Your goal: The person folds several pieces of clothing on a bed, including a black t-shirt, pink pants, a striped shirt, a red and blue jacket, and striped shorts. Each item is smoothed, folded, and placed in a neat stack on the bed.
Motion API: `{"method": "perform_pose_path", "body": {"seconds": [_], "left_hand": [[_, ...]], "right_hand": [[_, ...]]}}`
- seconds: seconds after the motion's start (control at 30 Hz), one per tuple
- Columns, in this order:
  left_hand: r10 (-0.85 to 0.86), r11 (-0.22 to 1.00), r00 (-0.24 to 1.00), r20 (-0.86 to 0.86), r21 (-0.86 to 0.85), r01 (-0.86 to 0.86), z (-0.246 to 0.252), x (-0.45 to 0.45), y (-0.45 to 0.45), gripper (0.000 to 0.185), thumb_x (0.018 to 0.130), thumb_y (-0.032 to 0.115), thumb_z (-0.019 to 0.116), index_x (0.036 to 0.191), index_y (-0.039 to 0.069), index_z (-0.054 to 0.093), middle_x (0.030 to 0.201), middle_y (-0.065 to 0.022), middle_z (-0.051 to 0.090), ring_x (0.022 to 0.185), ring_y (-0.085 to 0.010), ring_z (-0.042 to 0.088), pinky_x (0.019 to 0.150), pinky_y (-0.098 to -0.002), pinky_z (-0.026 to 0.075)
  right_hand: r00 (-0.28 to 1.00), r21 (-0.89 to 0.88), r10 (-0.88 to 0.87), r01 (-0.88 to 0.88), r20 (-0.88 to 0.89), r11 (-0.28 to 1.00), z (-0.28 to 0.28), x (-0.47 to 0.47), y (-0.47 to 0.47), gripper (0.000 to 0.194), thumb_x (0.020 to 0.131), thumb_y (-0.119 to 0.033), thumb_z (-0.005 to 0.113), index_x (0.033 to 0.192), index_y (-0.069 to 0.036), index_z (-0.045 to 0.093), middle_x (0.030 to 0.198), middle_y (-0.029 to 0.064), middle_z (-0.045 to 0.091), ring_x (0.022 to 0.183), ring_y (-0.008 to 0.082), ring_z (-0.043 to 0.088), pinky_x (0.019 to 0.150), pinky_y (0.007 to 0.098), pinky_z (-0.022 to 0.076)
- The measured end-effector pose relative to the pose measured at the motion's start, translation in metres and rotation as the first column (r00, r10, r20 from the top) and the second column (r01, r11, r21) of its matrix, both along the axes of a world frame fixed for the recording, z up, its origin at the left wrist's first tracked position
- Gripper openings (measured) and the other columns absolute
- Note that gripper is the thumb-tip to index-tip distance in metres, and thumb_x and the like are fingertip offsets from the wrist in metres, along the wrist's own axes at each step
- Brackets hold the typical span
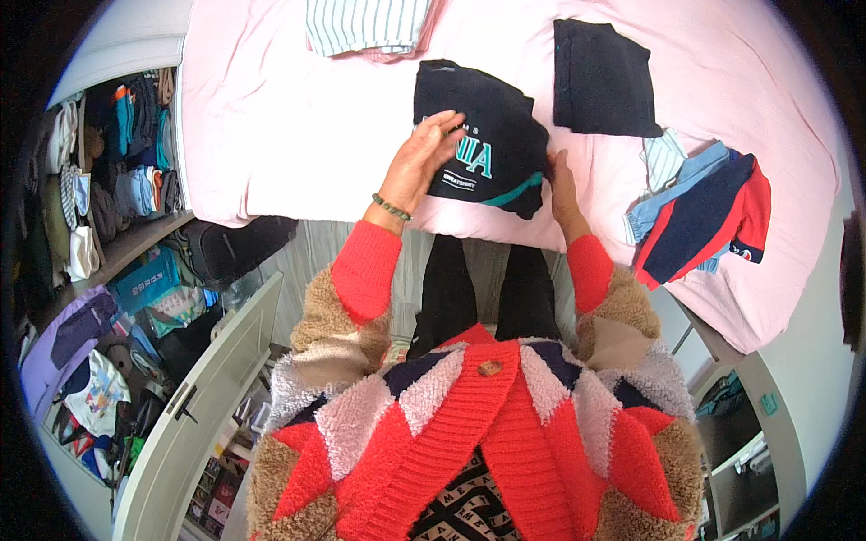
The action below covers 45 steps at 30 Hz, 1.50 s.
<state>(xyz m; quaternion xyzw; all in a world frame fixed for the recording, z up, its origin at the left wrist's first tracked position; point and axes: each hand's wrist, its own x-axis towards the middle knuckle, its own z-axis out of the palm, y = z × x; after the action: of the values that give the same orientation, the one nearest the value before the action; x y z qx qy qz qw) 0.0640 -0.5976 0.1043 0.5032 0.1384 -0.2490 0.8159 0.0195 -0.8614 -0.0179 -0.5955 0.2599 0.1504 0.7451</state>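
Observation:
A black sweatshirt (pixel 484 101) with white and teal lettering lies in a folded bundle near the front edge of the pink-covered bed (pixel 284 155). Its lower right side shows a teal band. My left hand (pixel 425 157), with a green bead bracelet at the wrist, is over the sweatshirt's left part, fingers slightly bent and nothing between them. Against the bundle's right edge is my right hand (pixel 564 189); its fingertips are partly hidden, so a grip on the cloth cannot be made out. Right of the sweatshirt is a folded black garment (pixel 602 81).
Farther back lies a folded striped garment (pixel 369 27). A loose pile with a navy and red garment (pixel 703 216) and light blue clothing (pixel 687 172) sits at the bed's right. Left are a packed wardrobe (pixel 139 230) and an open cabinet door (pixel 203 399). Shelves (pixel 744 433) stand lower right.

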Motion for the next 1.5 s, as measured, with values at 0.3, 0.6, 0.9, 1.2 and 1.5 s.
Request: {"method": "perform_pose_path", "body": {"seconds": [0.3,0.6,0.9,1.2,1.5], "left_hand": [[0.059,0.763,0.986,-0.157,0.644,0.057,-0.114,-0.034,0.043,0.065,0.076,0.024,0.078,0.125,-0.005,0.046,0.114,-0.0125,0.058,0.1,-0.0175,0.056,0.086,-0.0278,0.047],[-0.059,0.927,0.92,-0.389,0.321,0.195,-0.074,-0.001,0.023,0.038,0.079,0.012,0.073,0.111,-0.003,0.06,0.101,-0.011,0.067,0.086,-0.0191,0.066,0.079,-0.0302,0.053],[-0.046,0.994,0.998,0.032,0.101,0.042,-0.001,0.037,-0.114,0.04,0.083,0.011,0.07,0.118,-0.002,0.056,0.107,-0.0051,0.064,0.095,-0.0128,0.059,0.086,-0.0275,0.047],[-0.221,0.685,0.975,-0.037,0.705,0.182,-0.124,0.096,-0.211,0.068,0.07,0.034,0.081,0.118,-0.005,0.053,0.097,-0.0107,0.062,0.084,-0.0166,0.058,0.078,-0.0287,0.048],[-0.131,0.923,0.981,-0.145,0.342,0.174,-0.12,0.131,-0.231,0.048,0.073,0.022,0.08,0.112,0.002,0.06,0.101,-0.006,0.067,0.087,-0.0161,0.064,0.079,-0.0281,0.051]], "right_hand": [[0.975,-0.593,0.223,-0.165,0.024,0.788,-0.006,0.004,0.034,0.059,0.073,-0.04,0.075,0.105,0.006,0.059,0.098,0.0231,0.064,0.092,0.0357,0.062,0.081,0.0425,0.048],[0.91,0.193,0.228,-0.169,-0.345,0.967,0.028,0.043,0.0,0.035,0.068,-0.019,0.078,0.096,0.0,0.067,0.092,0.0076,0.067,0.085,0.0186,0.063,0.077,0.0341,0.0488],[0.942,-0.41,0.325,-0.266,0.08,0.872,0.116,0.117,-0.156,0.099,0.062,-0.042,0.082,0.132,0.013,0.039,0.118,0.0251,0.058,0.111,0.0294,0.056,0.097,0.0323,0.0419],[0.851,-0.92,0.431,-0.378,-0.301,0.105,0.026,0.162,-0.196,0.076,0.082,-0.049,0.061,0.145,-0.023,0.029,0.134,0.0136,0.049,0.114,0.0376,0.053,0.093,0.0512,0.0427],[0.966,-0.794,0.231,-0.229,-0.115,0.563,0.01,0.158,-0.227,0.095,0.064,-0.056,0.075,0.135,-0.002,0.042,0.124,0.023,0.056,0.115,0.0352,0.054,0.095,0.0421,0.0443]]}}
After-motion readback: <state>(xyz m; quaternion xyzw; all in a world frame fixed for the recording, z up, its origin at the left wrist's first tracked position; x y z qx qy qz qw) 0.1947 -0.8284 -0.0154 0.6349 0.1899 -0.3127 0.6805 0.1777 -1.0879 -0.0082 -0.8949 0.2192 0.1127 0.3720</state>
